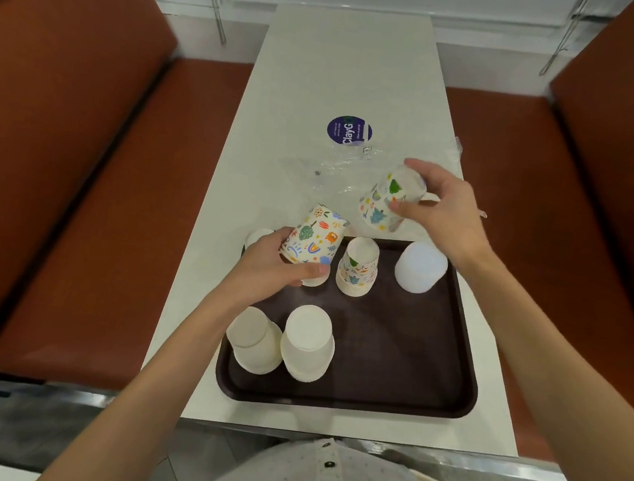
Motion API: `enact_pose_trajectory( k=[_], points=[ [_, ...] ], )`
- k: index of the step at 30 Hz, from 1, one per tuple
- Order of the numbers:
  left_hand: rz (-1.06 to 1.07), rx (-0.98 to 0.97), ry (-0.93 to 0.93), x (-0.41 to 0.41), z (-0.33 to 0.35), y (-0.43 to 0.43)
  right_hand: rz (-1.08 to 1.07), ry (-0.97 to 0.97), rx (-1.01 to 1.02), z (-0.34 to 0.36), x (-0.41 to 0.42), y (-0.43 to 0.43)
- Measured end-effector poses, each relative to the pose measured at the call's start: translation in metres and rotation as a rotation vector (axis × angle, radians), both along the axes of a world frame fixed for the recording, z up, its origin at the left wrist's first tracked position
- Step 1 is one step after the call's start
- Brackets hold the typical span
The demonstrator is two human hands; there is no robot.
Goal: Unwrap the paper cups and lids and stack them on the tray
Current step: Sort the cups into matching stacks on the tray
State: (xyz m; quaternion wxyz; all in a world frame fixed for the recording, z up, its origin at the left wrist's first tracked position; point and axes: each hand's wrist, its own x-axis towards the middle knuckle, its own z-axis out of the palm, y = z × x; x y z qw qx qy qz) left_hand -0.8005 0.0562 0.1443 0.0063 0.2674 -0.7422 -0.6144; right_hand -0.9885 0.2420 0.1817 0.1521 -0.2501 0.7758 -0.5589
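Observation:
A dark brown tray point(402, 374) lies on the white table. My left hand point(272, 265) grips a tilted stack of patterned paper cups point(313, 238) above the tray's far left corner. My right hand point(440, 211) holds another patterned cup stack point(386, 201) just beyond the tray's far edge, tilted and blurred. On the tray stand an upside-down patterned cup stack point(358, 267), a translucent lid stack point(420, 267) and two plain white cup stacks point(255, 340) point(306, 343) near the front left. A small white cup point(314, 280) peeks from under my left hand.
Crumpled clear plastic wrap point(340, 171) lies on the table beyond the tray, beside a round blue sticker point(349, 131). Another white item point(258, 235) sits off the tray's far left corner. Orange-brown booth seats point(85, 192) flank the table on both sides.

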Motion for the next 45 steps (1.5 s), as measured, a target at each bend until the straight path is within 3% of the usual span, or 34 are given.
enact_pose_trajectory(
  k=[7,22,28,31,35,38,45],
  points=[
    [0.015,0.060,0.011,0.002,0.000,-0.008,0.093,0.142,0.238,-0.056,0.021,-0.005],
    [0.016,0.143,-0.029,0.004,-0.009,-0.006,0.160,0.113,0.336,-0.105,0.029,-0.004],
    [-0.028,0.166,-0.027,-0.002,-0.006,0.001,0.227,0.183,0.410,-0.095,0.028,-0.002],
    [-0.054,0.168,-0.020,-0.004,-0.002,0.004,0.175,0.235,0.333,-0.076,0.032,-0.001],
    [-0.085,0.172,0.001,-0.009,0.003,0.008,0.011,-0.031,0.011,-0.042,0.048,-0.008],
    [-0.105,0.157,0.016,-0.012,0.006,0.012,0.038,-0.297,-0.126,-0.025,0.059,-0.013],
    [-0.153,0.186,0.067,-0.011,0.011,0.017,0.042,-0.328,-0.076,-0.013,0.059,-0.018]
  ],
)
